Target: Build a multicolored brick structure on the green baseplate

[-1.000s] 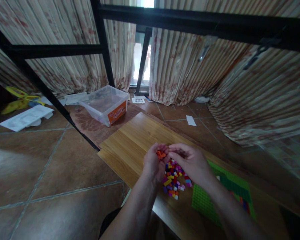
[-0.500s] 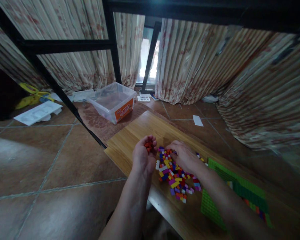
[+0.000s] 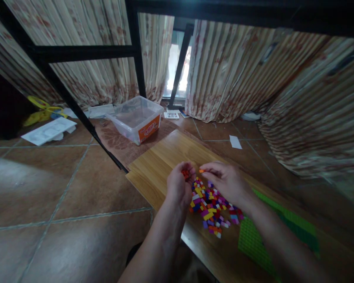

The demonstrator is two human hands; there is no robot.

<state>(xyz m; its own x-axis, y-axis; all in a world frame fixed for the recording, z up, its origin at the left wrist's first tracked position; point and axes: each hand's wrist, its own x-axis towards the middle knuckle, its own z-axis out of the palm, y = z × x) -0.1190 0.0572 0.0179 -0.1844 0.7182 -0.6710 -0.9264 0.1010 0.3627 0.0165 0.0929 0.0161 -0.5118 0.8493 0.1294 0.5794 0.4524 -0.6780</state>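
Cupped palm up, my left hand holds several small orange-red toy bricks, partly hidden by its curled fingers. My right hand pinches one orange brick between thumb and fingertips, just right of the left hand's fingers. Below both hands a loose pile of toy bricks in yellow, purple, red, white and blue lies on the wooden table. Under my right forearm is a green baseplate, partly covered by the arm.
A clear plastic bin with an orange label stands on a brown mat beyond the table. A black metal frame crosses overhead and down the left. White molded trays and a paper scrap lie on the tiled floor.
My right hand has lifted from the pile with an orange brick and come closer to my left hand. My left hand has shifted slightly right, still cupping its bricks.
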